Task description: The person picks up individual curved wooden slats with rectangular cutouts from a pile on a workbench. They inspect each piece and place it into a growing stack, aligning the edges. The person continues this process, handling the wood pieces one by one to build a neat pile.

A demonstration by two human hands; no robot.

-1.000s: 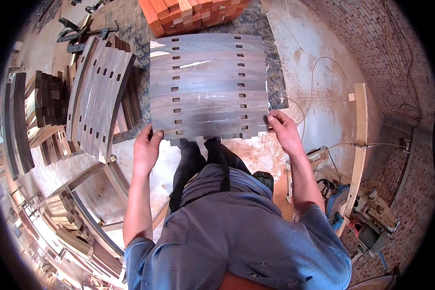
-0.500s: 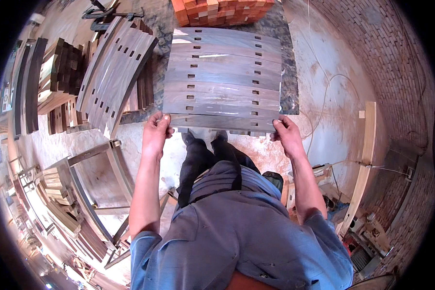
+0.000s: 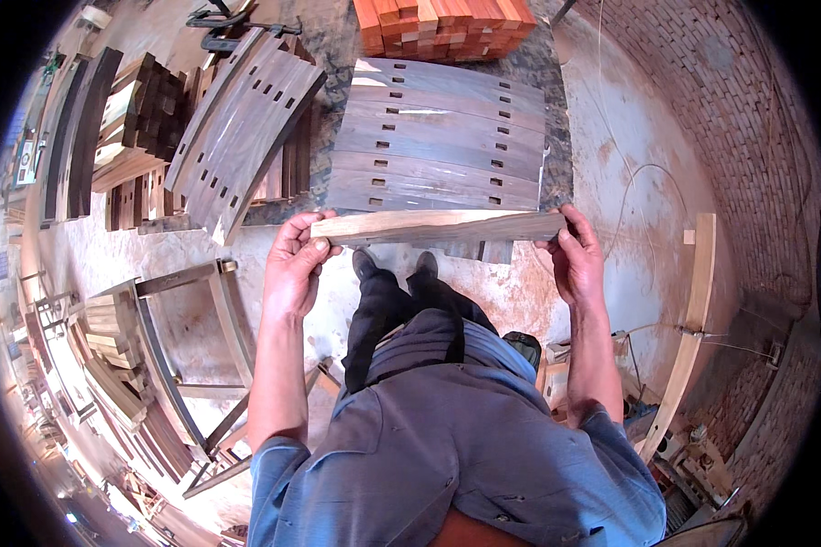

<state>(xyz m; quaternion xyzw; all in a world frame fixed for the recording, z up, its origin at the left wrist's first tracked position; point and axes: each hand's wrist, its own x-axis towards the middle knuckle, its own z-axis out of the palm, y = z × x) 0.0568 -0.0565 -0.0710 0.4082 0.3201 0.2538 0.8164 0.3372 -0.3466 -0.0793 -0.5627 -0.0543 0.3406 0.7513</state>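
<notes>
A wooden slat (image 3: 438,226), pale along its upper edge and grey-brown below, is held level between my two hands. My left hand (image 3: 296,260) grips its left end, thumb towards me. At the other end, my right hand (image 3: 575,255) is closed round the wood. Just beyond the slat lies a row of grey-brown mortised slats (image 3: 438,137), set edge to edge, each with small rectangular slots near its ends. The held slat hangs over the near edge of that row; whether it touches cannot be seen.
Stacked red-orange wood blocks (image 3: 442,27) stand at the far side of the table. To the left are another tilted row of slotted slats (image 3: 246,118), dark stacked pieces (image 3: 146,109) and a black clamp (image 3: 233,27). A wooden frame (image 3: 196,346) stands on the floor at left; a long plank (image 3: 689,328) is at right.
The nearest slat has come away from the row and turned so a pale face shows. Both hands have closed further round its ends. The view has shifted slightly.
</notes>
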